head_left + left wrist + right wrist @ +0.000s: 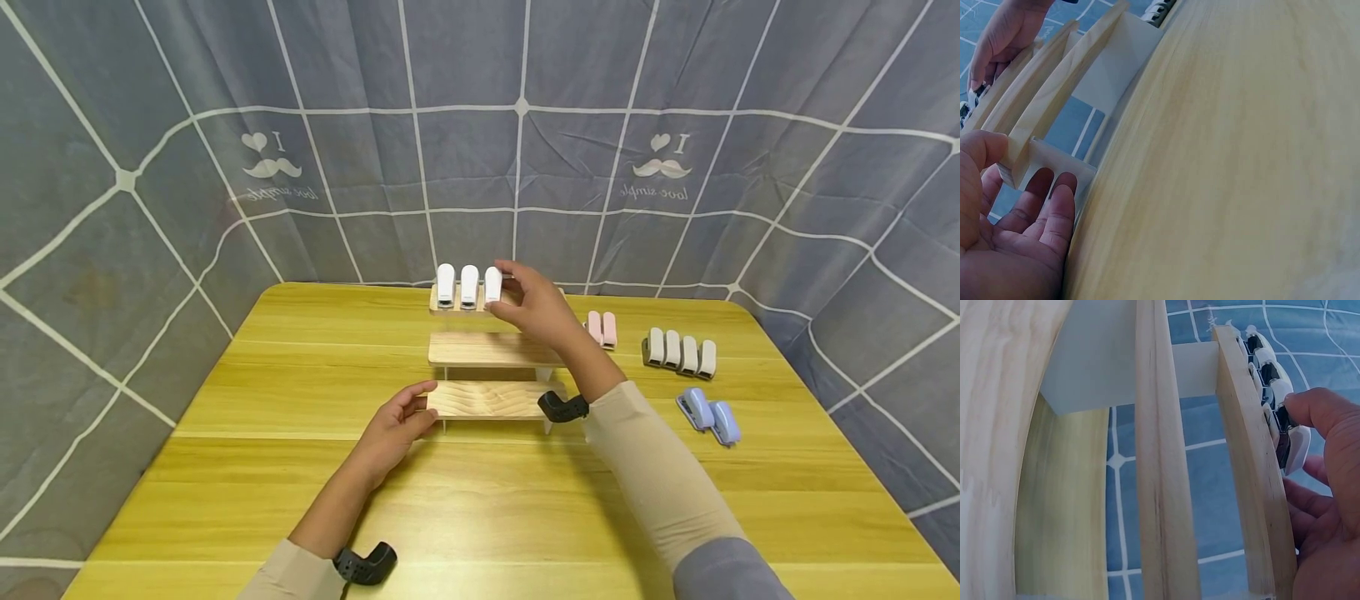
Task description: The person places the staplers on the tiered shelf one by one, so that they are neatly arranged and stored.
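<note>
A three-tier wooden step stand (487, 402) on white supports stands mid-table. On its top tier, three small white staplers stand side by side: a left one (446, 285), a middle one (468, 287) and a right one (492, 284). My right hand (542, 308) holds the right stapler, the thumb (1319, 407) at its front and the other fingers behind it. At the left end of the lowest tier, my left hand (393, 429) grips the board, its thumb (985, 148) at the board's end and its fingers below, beside the white support (1063, 164).
Right of the stand, pink staplers (609, 330) sit partly behind my right arm. Farther right stand several cream staplers (689, 356) in a row, with two blue staplers (725, 422) nearer me. A grey checked curtain (480, 158) hangs behind the wooden table (315, 358).
</note>
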`<act>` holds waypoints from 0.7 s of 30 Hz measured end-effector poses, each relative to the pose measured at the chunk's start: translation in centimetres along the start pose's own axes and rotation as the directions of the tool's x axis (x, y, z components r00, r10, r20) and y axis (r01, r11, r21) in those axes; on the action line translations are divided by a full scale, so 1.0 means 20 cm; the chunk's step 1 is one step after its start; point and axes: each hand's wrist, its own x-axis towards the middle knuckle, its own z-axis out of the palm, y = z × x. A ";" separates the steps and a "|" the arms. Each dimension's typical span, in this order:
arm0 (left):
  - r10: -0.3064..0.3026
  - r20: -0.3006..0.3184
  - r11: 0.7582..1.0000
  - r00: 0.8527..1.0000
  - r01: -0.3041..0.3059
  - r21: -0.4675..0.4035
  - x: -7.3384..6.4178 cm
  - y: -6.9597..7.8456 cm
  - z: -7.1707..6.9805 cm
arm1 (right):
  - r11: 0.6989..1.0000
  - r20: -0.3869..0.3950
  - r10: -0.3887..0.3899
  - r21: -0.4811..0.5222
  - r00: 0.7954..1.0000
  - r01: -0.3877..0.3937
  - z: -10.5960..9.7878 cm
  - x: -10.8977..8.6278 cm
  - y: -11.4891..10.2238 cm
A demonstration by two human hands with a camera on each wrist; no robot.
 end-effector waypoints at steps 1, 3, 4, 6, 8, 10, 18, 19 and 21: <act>0.001 0.000 1.000 1.000 -0.001 0.001 0.00 0.00 0.00 | 1.000 0.002 -0.001 0.006 1.000 0.001 0.00 0.00 0.00; 0.002 0.003 1.000 1.000 -0.002 0.003 0.00 0.00 0.00 | 1.000 0.002 0.001 0.009 1.000 -0.001 -0.01 0.00 0.00; 0.003 0.004 1.000 1.000 -0.003 0.004 0.00 0.00 0.00 | 1.000 0.003 0.002 0.012 1.000 -0.002 -0.01 0.00 0.00; 0.003 0.007 1.000 1.000 -0.003 0.005 -0.01 0.00 0.00 | 1.000 0.004 0.004 0.022 1.000 -0.004 -0.02 -0.01 0.00; 0.002 0.006 1.000 1.000 -0.002 0.007 0.00 0.00 -0.01 | 1.000 0.003 0.007 0.029 1.000 -0.007 -0.02 -0.01 0.00; 0.001 0.004 1.000 1.000 -0.001 0.010 0.00 0.00 -0.01 | 0.999 -0.005 0.007 0.046 1.000 -0.007 -0.03 -0.01 0.01; -0.005 0.000 1.000 1.000 0.005 0.000 0.00 0.00 0.00 | 0.999 -0.083 0.008 0.047 0.996 -0.004 -0.07 -0.04 0.01; -0.003 0.000 1.000 1.000 0.003 0.000 0.00 0.00 0.00 | 0.999 -0.094 0.001 0.034 0.996 0.002 -0.08 -0.05 0.02; 0.001 0.002 1.000 1.000 -0.001 0.000 0.00 0.00 0.00 | 1.000 -0.117 -0.018 0.008 0.993 0.019 -0.11 -0.08 0.02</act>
